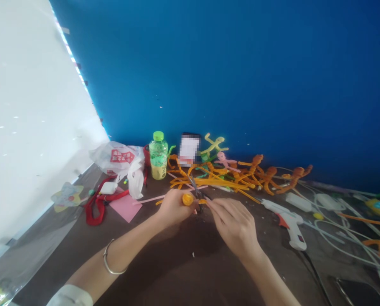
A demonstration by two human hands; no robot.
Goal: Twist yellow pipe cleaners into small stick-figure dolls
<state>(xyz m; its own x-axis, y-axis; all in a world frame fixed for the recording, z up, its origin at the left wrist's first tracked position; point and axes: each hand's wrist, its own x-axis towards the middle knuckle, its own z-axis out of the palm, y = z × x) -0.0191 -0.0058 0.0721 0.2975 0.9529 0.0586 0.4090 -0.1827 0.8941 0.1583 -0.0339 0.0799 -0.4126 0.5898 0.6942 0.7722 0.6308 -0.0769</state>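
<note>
My left hand (174, 208) is closed around an orange pipe cleaner wound into a round coil (187, 199), which shows at the top of the fist. A short orange stretch (202, 202) runs from it to my right hand (234, 221), whose fingertips are pinched on that end. Scissors (193, 183) are just behind the two hands, blades pointing away; their dark handles are partly hidden by my fingers. Beyond them lies a bundle of loose orange pipe cleaners (215, 182).
Orange pipe-cleaner figures (269, 176) lie at the back right, near a pink figure (223, 159). A glue gun (288, 223) and white cables (330, 229) are at right. At left stand a green-capped bottle (159, 159), a plastic bag (116, 155) and pink paper (126, 208).
</note>
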